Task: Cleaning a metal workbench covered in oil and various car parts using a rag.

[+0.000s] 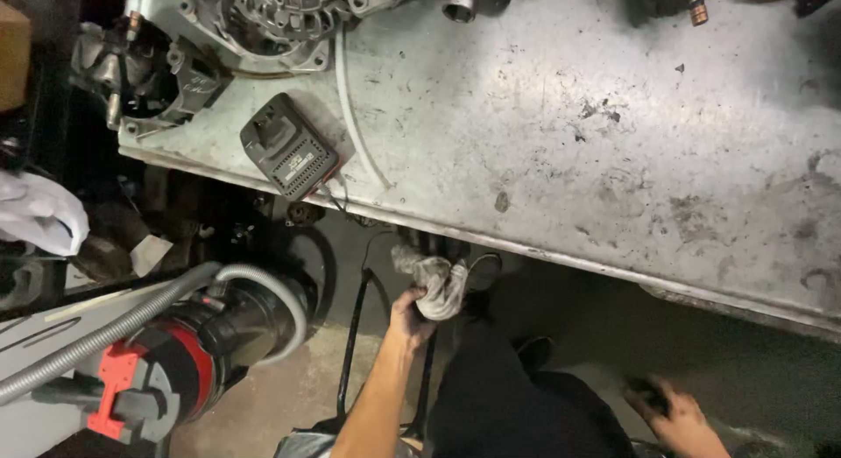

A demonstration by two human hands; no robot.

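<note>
The left hand [410,311] grips tight a dirty grey rag [435,285] just under the workbench [613,143] edge (soft, light, prob. greasy, best grabbed by its bunched middle); right hand [670,412] blurred, grip can't tell.

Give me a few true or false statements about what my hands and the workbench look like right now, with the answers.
1. The left hand grips a dirty white rag. True.
2. The battery charger lies on the floor. False: it sits on the metal workbench, near its edge.
3. The right hand rests on the bench top. False: it is low, below the bench.
4. A red and black vacuum with a grey hose stands on the floor. True.
</note>
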